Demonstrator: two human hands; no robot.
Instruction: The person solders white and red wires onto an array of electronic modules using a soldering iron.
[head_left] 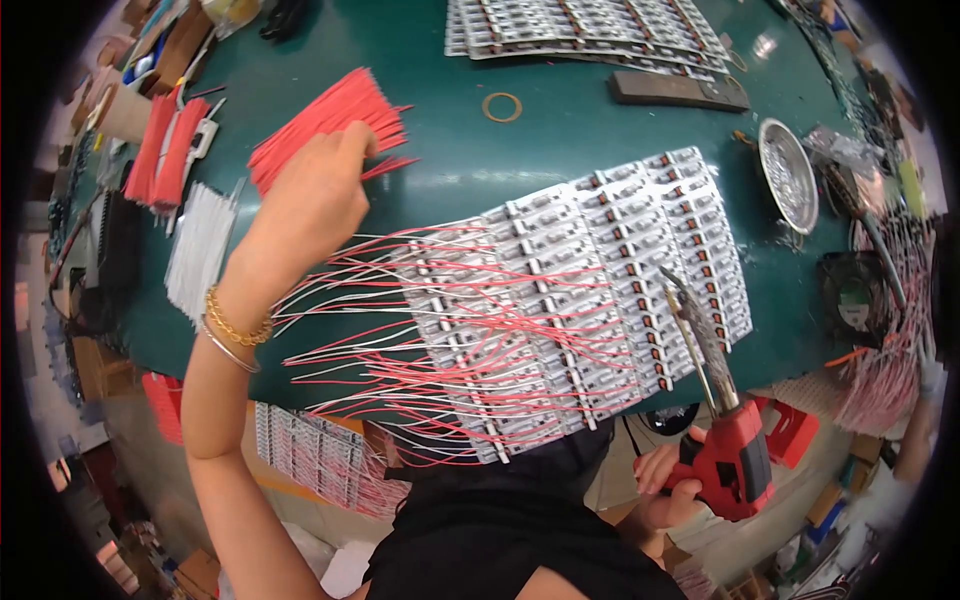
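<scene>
My left hand (315,200) reaches over a pile of cut red wires (335,108), its fingers closed at the pile's near right side on red wire; the fingertips are partly hidden. In my right hand (668,488) is a red and black soldering gun (738,465), its tip pointing up and away over a panel of small white circuit boards (655,230). That panel lies tilted on the green table in front of me. Red and white wires (370,345) are attached to rows on its left part and trail off leftward. The right rows carry no wires.
White cut wires (200,255) and red wire bundles (165,150) lie at the left. More board panels (590,30) are stacked at the back, near a dark bar (680,90). A metal dish (788,175) and a small fan (852,298) are at the right.
</scene>
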